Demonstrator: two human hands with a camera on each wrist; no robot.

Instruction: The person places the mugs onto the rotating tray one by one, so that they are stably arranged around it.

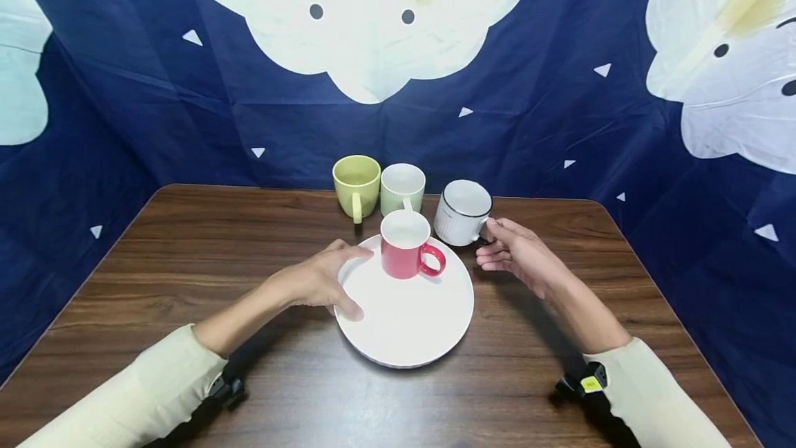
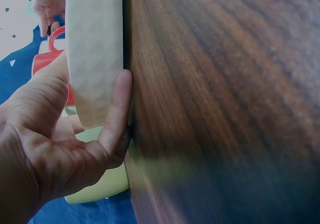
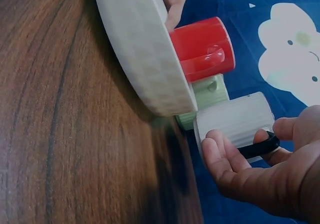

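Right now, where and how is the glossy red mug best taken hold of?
Probably by its looped handle, from the right: it points that way, while the left hand grips the left side of the round white platform where the mug stands upright.

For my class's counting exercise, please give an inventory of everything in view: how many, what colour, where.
table: 1, brown wood-grain, across the lower view
backdrop: number of pieces unclear, dark blue with white print, behind the table
dish: 1, white, around mid-table
red mug: 1, red, white inside, upright on the dish's far part
yellow-green mug: 1, yellow-green, back, leftmost
pale green mug: 1, pale green, right of the yellow-green one
white mug: 1, white, dark rim, rightmost
wrist devices: 2, black, one per wrist
sleeves: 2, pale, on the forearms
left grip: 1, bare, holding the dish's left edge
right grip: 1, bare, holding the white mug's handle
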